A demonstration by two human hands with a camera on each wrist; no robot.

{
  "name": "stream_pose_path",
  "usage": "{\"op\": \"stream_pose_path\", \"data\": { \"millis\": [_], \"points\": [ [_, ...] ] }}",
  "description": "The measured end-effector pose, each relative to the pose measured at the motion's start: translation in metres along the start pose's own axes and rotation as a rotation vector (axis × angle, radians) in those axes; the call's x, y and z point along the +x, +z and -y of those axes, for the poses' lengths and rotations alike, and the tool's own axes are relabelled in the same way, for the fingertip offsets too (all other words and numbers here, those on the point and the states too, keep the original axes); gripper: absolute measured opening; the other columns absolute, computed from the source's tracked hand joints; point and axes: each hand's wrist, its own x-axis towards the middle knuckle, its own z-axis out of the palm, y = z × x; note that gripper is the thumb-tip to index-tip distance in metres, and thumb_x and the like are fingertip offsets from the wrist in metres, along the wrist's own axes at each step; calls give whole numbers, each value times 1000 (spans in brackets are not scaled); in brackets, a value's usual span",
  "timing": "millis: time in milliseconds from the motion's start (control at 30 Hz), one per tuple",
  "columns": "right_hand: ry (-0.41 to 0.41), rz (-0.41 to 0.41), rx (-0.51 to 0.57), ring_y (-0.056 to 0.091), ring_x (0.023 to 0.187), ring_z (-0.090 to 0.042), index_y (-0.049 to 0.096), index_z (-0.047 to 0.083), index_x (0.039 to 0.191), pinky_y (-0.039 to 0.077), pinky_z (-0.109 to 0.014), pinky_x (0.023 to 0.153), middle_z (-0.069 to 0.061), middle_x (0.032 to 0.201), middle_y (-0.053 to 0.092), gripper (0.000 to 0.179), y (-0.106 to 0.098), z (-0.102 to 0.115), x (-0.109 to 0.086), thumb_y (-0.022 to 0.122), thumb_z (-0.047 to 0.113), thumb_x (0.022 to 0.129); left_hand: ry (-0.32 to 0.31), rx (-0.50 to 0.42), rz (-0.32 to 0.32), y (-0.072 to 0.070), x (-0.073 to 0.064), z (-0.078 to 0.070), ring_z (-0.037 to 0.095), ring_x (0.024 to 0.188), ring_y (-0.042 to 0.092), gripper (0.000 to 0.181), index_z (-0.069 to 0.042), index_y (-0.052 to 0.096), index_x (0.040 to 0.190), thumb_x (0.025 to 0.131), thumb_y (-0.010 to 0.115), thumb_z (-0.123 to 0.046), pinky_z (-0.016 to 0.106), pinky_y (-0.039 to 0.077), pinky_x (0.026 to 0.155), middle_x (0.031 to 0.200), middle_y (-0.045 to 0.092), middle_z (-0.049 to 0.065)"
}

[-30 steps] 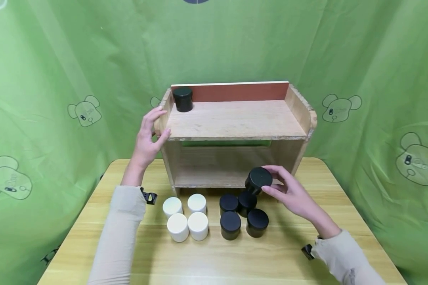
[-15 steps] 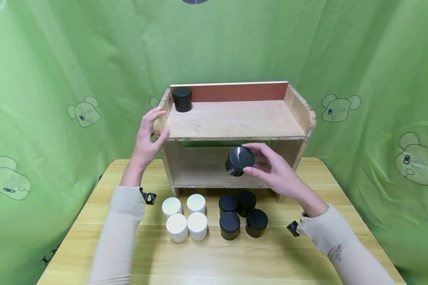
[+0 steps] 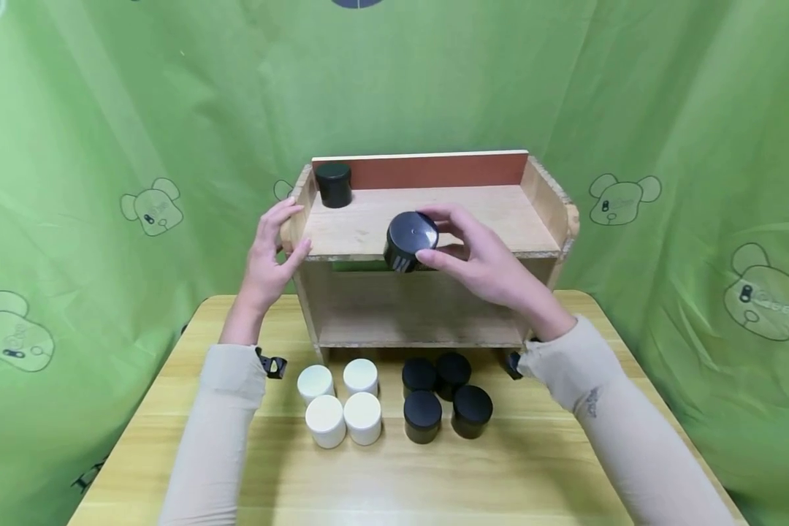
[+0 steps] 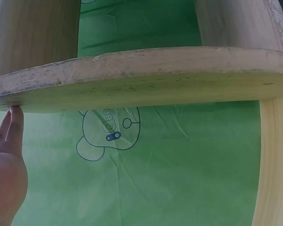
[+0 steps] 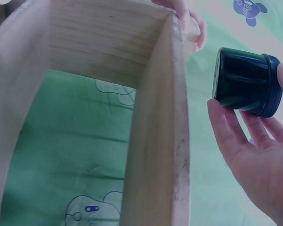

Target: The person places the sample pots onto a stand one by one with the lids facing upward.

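Observation:
My right hand [image 3: 480,259] holds a black lidded jar [image 3: 409,237] by its side between thumb and fingers. It is raised before the front edge of the upper board, and in the right wrist view the jar [image 5: 245,81] lies tilted on the fingertips. With my left hand [image 3: 269,256] I grip the left side panel of a small wooden shelf [image 3: 421,299], thumb at the front and fingers against the outer side. One black jar [image 3: 334,184] stands upright in the upper board's back left corner.
Several white jars [image 3: 326,422] stand on the table [image 3: 394,482] before the shelf's left half. To their right stand several more black jars [image 3: 423,418]. A green printed curtain [image 3: 394,88] surrounds the table at the back and sides.
My right hand has lifted the black jar from above the other black jars, up and leftward to the height of the upper board. My left hand stays on the side panel.

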Motion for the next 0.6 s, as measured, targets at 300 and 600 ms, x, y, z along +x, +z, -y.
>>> {"op": "stream_pose_path", "data": {
  "millis": [300,600],
  "points": [
    [-32,-50,-36,59,128,-25,50,13,147,54,-43,97,-7,142,57,52,2,6,36,70,18,99,-1,-4,5,1,2,-2,37,149,38,55,-7,47,147,96,66,-7,62,50,109,163,35,14],
    [28,-63,-24,60,130,-26,50,11,146,50,-46,106,-9,141,59,53,19,-7,78,71,24,99,-12,-8,8,0,0,-3,35,152,34,55,-8,48,148,96,66,-6,62,39,120,163,35,13]
  ]
}}
